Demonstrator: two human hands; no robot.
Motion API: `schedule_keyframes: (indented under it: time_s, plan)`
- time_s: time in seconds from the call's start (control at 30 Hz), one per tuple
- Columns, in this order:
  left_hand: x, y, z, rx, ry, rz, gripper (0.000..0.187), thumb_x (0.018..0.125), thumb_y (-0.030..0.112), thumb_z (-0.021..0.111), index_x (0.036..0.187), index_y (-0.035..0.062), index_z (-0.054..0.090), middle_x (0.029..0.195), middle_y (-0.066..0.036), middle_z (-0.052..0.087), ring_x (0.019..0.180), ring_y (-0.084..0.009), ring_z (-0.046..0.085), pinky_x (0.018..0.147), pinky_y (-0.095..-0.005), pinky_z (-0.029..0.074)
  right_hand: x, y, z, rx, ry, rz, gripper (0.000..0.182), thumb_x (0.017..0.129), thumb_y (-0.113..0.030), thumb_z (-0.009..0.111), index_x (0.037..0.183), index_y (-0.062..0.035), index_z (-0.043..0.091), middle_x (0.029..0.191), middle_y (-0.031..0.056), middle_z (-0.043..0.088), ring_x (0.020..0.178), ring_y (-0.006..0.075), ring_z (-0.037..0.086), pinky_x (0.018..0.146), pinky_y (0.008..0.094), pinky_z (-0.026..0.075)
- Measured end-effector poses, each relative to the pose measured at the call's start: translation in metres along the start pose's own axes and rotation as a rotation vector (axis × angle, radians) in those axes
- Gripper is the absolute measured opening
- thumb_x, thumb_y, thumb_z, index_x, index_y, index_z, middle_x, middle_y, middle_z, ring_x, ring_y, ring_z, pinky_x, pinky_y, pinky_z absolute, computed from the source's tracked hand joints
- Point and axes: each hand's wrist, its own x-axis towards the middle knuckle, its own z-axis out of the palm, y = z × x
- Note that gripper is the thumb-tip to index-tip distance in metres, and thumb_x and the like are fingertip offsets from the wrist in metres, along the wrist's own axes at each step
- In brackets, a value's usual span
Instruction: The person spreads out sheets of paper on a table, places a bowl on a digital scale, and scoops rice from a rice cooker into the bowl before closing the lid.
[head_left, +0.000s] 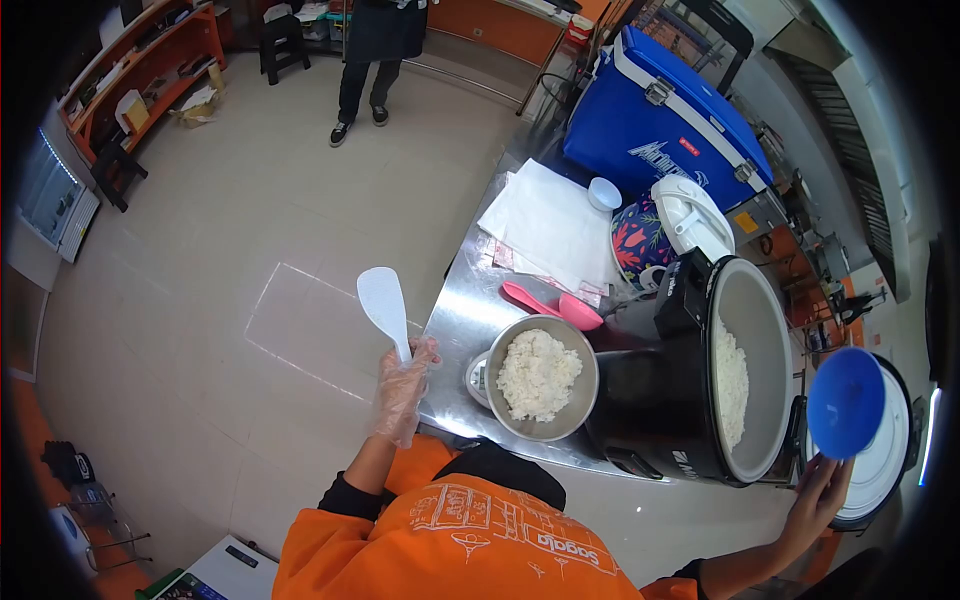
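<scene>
My left hand (402,392), in a clear plastic glove, is closed round the handle of a white rice paddle (382,302), blade up, beside the table's edge. Far to the right, my bare right hand (824,492) grips a blue bowl (847,403) at its lower rim, in front of a round white lid (885,462). Between the hands, a metal bowl (497,412) of white rice (540,374) rests on a scale (478,380). A big black rice cooker (650,400) stands open to its right, with more rice (730,385) inside.
A pink ladle (580,312) lies behind the metal bowl. Farther back are white paper sheets (550,215), a small light-blue cup (604,194), a flowered jug (640,240) and a blue cooler box (670,120). Another person (385,50) stands across the floor.
</scene>
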Motion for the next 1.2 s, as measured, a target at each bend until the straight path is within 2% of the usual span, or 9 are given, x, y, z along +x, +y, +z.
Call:
schedule_keyframes:
  time_s: [0.1,0.23,0.3,0.47,0.57,0.7,0.8,0.9,1.2]
  plan:
    - [-0.006,0.001,0.012,-0.007,-0.023,-0.005,0.018,0.085,0.027,0.069,0.088,0.0123,0.059,0.070,0.005,0.055,0.049,0.0008,0.037,0.042,-0.0158,0.028,-0.033,-0.024,0.009,0.046,-0.130,-0.096,0.026,0.100,-0.018,0.041,0.111,0.0036,0.051,0.070,0.0021,0.050,0.051,0.0036,0.040,0.044,0.0198,0.028]
    - [-0.007,-0.003,0.020,-0.032,-0.072,-0.009,0.015,0.085,0.023,0.069,0.088,0.0115,0.059,0.070,0.005,0.054,0.048,0.0016,0.038,0.041,-0.0152,0.027,-0.061,-0.059,0.073,0.198,-0.404,-0.071,0.033,0.091,-0.005,0.047,0.123,0.0048,0.048,0.068,0.0108,0.060,0.051,0.0120,0.057,0.046,0.0264,0.043]
    - [-0.008,-0.006,0.020,-0.030,-0.081,-0.022,0.015,0.086,0.023,0.069,0.087,0.0120,0.059,0.071,0.005,0.054,0.050,0.0018,0.038,0.042,-0.0150,0.028,-0.060,-0.068,0.109,0.071,-0.623,0.062,0.039,0.088,-0.002,0.051,0.127,0.0015,0.048,0.071,0.0148,0.062,0.054,0.0166,0.061,0.049,0.0290,0.046]
    - [-0.011,0.001,0.013,0.082,-0.199,-0.051,0.015,0.088,0.025,0.065,0.092,0.0114,0.060,0.074,0.004,0.055,0.057,-0.0007,0.044,0.047,-0.0168,0.033,-0.092,-0.040,0.182,0.010,-0.629,0.039,0.038,0.087,-0.002,0.052,0.125,0.0018,0.047,0.087,0.0263,0.063,0.077,0.0396,0.065,0.065,0.0397,0.050]
    - [0.003,-0.016,0.002,0.231,-0.301,0.083,0.022,0.090,0.027,0.061,0.100,0.0084,0.059,0.074,0.001,0.056,0.060,-0.0052,0.049,0.052,-0.0216,0.040,-0.110,-0.031,0.201,-0.017,-0.603,0.125,0.037,0.087,-0.003,0.051,0.123,0.0027,0.047,0.089,0.0276,0.063,0.079,0.0413,0.065,0.067,0.0412,0.050]
    - [0.008,-0.020,-0.005,0.425,-0.359,0.245,0.030,0.094,0.031,0.054,0.108,0.0046,0.055,0.068,-0.004,0.057,0.062,-0.0118,0.055,0.057,-0.0292,0.045,-0.129,-0.027,0.208,-0.028,-0.620,0.277,0.039,0.088,-0.004,0.050,0.125,0.0034,0.044,0.081,0.0254,0.064,0.069,0.0366,0.067,0.061,0.0402,0.051]
    - [0.008,-0.004,-0.013,0.516,-0.463,0.238,0.030,0.095,0.030,0.052,0.110,0.0047,0.054,0.074,-0.003,0.055,0.063,-0.0098,0.052,0.059,-0.0267,0.045,-0.132,-0.043,0.208,0.062,-0.646,0.487,0.040,0.087,-0.004,0.049,0.126,0.0040,0.043,0.075,0.0237,0.063,0.058,0.0323,0.066,0.054,0.0386,0.051]
    - [-0.010,0.039,-0.006,0.657,-0.581,0.211,0.031,0.096,0.031,0.051,0.110,0.0036,0.054,0.073,-0.002,0.054,0.063,-0.0093,0.051,0.062,-0.0262,0.045,-0.142,-0.041,0.214,0.055,-0.623,0.485,0.041,0.089,-0.004,0.049,0.129,0.0024,0.041,0.067,0.0147,0.061,0.048,0.0204,0.064,0.044,0.0305,0.052]
    - [-0.011,0.040,0.006,0.614,-0.745,0.236,0.030,0.098,0.030,0.045,0.104,0.0024,0.055,0.066,-0.005,0.054,0.060,-0.0115,0.053,0.059,-0.0286,0.043,-0.163,-0.010,0.223,-0.109,-0.566,0.275,0.042,0.089,-0.005,0.049,0.129,0.0051,0.043,0.066,0.0173,0.063,0.049,0.0221,0.065,0.046,0.0315,0.053]
